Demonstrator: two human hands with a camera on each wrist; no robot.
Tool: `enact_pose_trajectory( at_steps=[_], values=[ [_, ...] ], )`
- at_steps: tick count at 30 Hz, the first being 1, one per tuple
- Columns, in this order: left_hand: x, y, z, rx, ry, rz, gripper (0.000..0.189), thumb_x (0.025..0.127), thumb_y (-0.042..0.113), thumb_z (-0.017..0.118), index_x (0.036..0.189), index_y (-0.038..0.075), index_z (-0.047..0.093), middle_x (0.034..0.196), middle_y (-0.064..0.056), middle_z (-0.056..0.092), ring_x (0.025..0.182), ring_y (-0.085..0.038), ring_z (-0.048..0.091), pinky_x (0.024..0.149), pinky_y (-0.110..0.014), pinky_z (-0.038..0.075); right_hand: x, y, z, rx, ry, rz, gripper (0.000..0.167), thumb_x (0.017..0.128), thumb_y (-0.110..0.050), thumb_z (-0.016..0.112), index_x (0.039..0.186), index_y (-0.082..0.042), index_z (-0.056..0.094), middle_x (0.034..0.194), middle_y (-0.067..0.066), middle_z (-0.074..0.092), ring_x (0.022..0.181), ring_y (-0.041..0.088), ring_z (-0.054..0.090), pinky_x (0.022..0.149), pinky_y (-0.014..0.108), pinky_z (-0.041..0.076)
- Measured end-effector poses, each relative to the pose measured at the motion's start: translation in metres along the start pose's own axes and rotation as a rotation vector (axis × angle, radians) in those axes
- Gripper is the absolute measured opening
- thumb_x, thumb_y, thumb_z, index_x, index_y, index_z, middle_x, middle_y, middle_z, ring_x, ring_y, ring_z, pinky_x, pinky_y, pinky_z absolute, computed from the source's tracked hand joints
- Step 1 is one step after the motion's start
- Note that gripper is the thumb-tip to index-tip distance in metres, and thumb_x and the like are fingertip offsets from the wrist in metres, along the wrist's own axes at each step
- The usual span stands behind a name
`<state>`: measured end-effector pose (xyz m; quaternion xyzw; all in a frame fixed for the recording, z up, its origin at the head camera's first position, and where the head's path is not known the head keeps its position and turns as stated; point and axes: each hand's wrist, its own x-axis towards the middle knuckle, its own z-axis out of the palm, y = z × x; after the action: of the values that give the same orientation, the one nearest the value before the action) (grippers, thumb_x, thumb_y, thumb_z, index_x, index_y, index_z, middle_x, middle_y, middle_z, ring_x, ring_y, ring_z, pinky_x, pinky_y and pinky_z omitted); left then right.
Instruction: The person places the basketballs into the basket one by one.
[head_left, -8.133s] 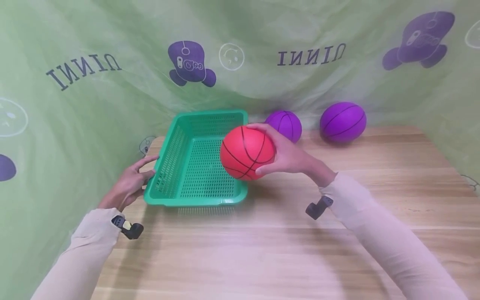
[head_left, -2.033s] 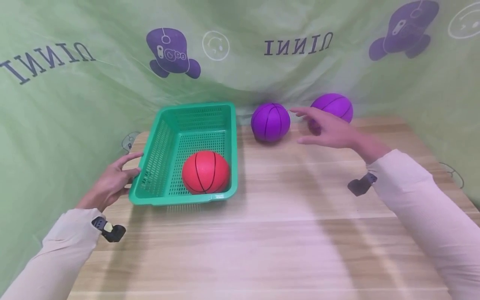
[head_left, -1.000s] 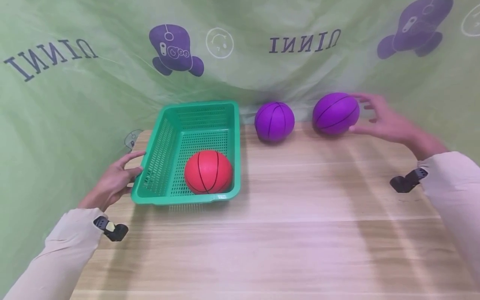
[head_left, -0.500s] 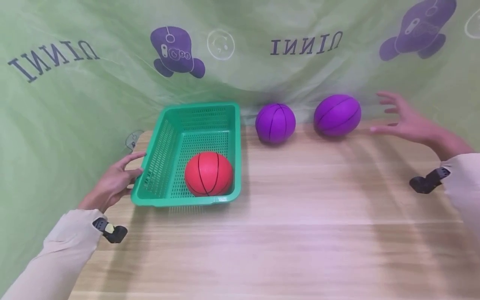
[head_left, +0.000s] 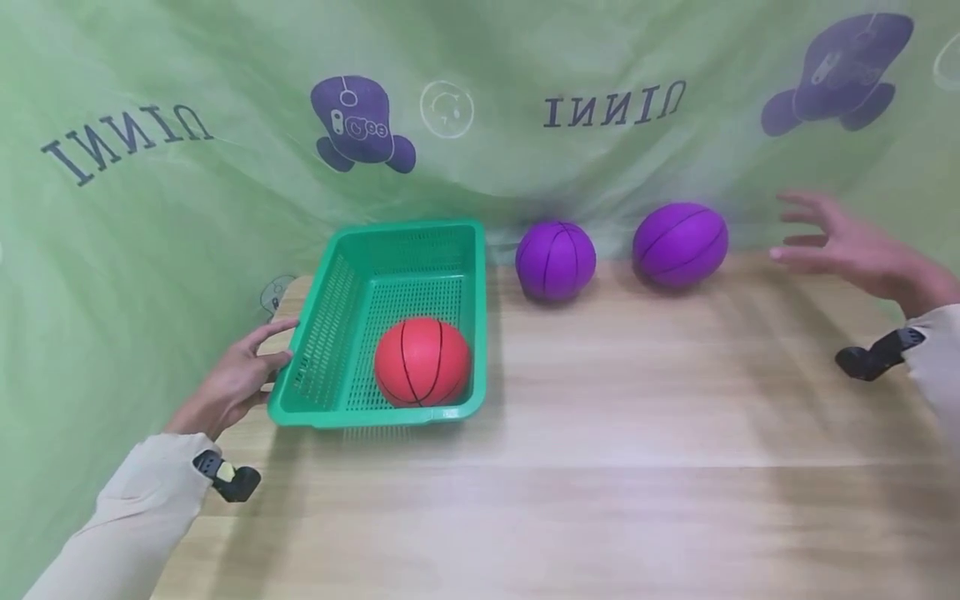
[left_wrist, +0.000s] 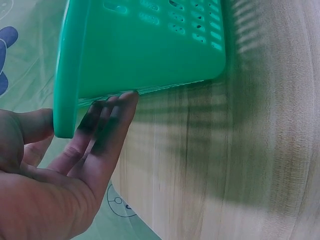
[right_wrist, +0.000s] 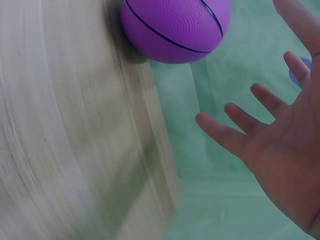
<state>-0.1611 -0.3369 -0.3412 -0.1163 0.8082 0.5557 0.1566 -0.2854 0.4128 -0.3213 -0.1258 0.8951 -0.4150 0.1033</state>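
Left hand [head_left: 236, 379] pinching green basket [head_left: 375, 418] by its edge; red ball [head_left: 423, 362] inside. My right hand [head_left: 858, 247]: fingers spread apart, near rightmost purple ball [head_left: 681, 244] on desk [head_left: 637, 400], not touching.

Green basket [head_left: 423, 415], upright, apparently pinched by left hand [head_left: 234, 379], 1 red ball [head_left: 422, 362] inside; 2 purple balls [head_left: 555, 260] [head_left: 680, 244] left of right hand [head_left: 862, 250].

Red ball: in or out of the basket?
In. The head view shows the red ball inside the green basket, its perforated floor showing behind the ball.
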Motion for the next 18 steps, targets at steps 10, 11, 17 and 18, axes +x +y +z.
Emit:
enact_pose_trajectory(
  at_steps=[10, 11, 17, 18],
  values=[
    [0.003, -0.003, 0.001, 0.009, 0.002, 0.011, 0.062, 0.107, 0.012, 0.045, 0.162, 0.019, 0.017, 0.113, -0.011, 0.061, 0.09, -0.015, 0.068, 0.072, -0.04, 0.059, -0.002, 0.024, 0.007, 0.167, 0.044, 0.047, 0.081, 0.105, -0.015, 0.052, 0.161, -0.034, -0.004, 0.164, 0.008, -0.017, 0.147, 0.044, -0.002, 0.075, 0.01, 0.047],
    [0.003, -0.003, 0.001, 0.009, 0.004, 0.012, 0.062, 0.107, 0.012, 0.045, 0.162, 0.019, 0.017, 0.114, -0.013, 0.061, 0.09, -0.016, 0.068, 0.072, -0.04, 0.059, -0.001, 0.026, 0.007, 0.172, 0.051, 0.052, 0.081, 0.105, -0.016, 0.052, 0.161, -0.034, -0.005, 0.164, 0.009, -0.019, 0.147, 0.044, -0.004, 0.074, 0.01, 0.047],
    [0.002, -0.003, 0.003, 0.007, 0.014, 0.004, 0.061, 0.107, 0.014, 0.043, 0.162, 0.021, 0.018, 0.134, -0.024, 0.044, 0.094, -0.014, 0.066, 0.076, -0.04, 0.057, 0.007, 0.036, 0.008, 0.224, 0.034, 0.042, 0.077, 0.107, -0.015, 0.046, 0.16, -0.033, -0.007, 0.163, 0.016, -0.016, 0.147, 0.038, 0.01, 0.077, 0.013, 0.049],
    [0.002, -0.003, 0.003, 0.005, 0.014, 0.002, 0.06, 0.107, 0.014, 0.043, 0.162, 0.021, 0.018, 0.137, -0.026, 0.042, 0.095, -0.014, 0.066, 0.077, -0.04, 0.057, 0.008, 0.039, 0.01, 0.263, 0.027, 0.036, 0.076, 0.107, -0.013, 0.045, 0.161, -0.032, -0.006, 0.163, 0.017, -0.015, 0.145, 0.036, 0.017, 0.078, 0.016, 0.051]
  ],
)
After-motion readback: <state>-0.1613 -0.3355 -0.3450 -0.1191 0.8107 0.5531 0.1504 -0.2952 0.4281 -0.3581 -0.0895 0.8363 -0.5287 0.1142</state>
